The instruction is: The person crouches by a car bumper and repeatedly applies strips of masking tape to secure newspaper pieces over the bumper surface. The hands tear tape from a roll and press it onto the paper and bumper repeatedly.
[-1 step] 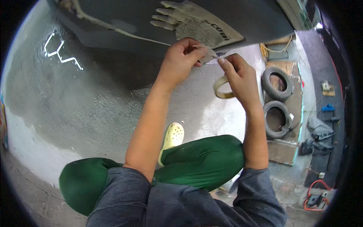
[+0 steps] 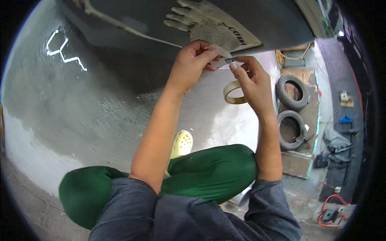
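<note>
Fingers of the left hand (image 2: 189, 66) pinch a pale strip (image 2: 218, 63) between thumb and forefinger; thumb and forefinger of the right hand (image 2: 255, 80) pinch at its other end, beside a small dark patch. Whether the strip is one piece or two cannot be told. It sits in the short gap between both sets of fingertips, long axis running roughly left to right, free edges uneven.

A tan tape roll (image 2: 227, 94) hangs tilted just below the right fingertips, its ring opening turned obliquely toward the wearer; its contact with the hand is hidden.

Just above the fingers, the lower edge of a dark glossy panel (image 2: 279, 24) limits upward room. A pale glove (image 2: 209, 28) lies against that panel, its fingers pointing left, its cuff toward the lower right. Grey floor (image 2: 116, 124) extends below and left of the fingers, giving room on that side. Right of the right hand, well apart from the roll, two tyres (image 2: 282, 95) lie on a brown board (image 2: 295, 168).
</note>
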`<action>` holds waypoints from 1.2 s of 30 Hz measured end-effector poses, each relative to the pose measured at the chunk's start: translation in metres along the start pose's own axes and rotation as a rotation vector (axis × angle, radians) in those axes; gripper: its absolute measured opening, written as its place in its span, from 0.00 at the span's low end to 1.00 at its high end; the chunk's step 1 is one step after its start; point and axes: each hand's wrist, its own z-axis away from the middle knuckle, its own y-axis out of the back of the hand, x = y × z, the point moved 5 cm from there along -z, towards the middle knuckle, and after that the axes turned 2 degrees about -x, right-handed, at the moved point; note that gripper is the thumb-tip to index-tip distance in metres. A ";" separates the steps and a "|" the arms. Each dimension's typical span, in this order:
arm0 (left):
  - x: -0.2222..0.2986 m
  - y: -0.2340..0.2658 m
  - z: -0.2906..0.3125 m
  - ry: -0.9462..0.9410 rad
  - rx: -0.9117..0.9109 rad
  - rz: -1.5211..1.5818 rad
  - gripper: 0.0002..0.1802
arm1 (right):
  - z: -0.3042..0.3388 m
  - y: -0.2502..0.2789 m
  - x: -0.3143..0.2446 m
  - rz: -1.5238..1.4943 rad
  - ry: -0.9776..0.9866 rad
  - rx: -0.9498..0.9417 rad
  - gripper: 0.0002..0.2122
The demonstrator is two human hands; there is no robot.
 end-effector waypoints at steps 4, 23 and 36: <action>-0.033 0.007 -0.011 -0.015 -0.106 0.325 0.11 | -0.015 -0.023 -0.013 -0.297 0.088 0.053 0.16; -0.047 0.029 -0.008 -0.001 0.056 0.490 0.09 | -0.025 -0.022 -0.022 0.122 0.169 0.092 0.18; -0.082 0.030 -0.007 -0.036 0.201 0.664 0.12 | -0.025 -0.055 -0.035 0.207 0.083 0.010 0.11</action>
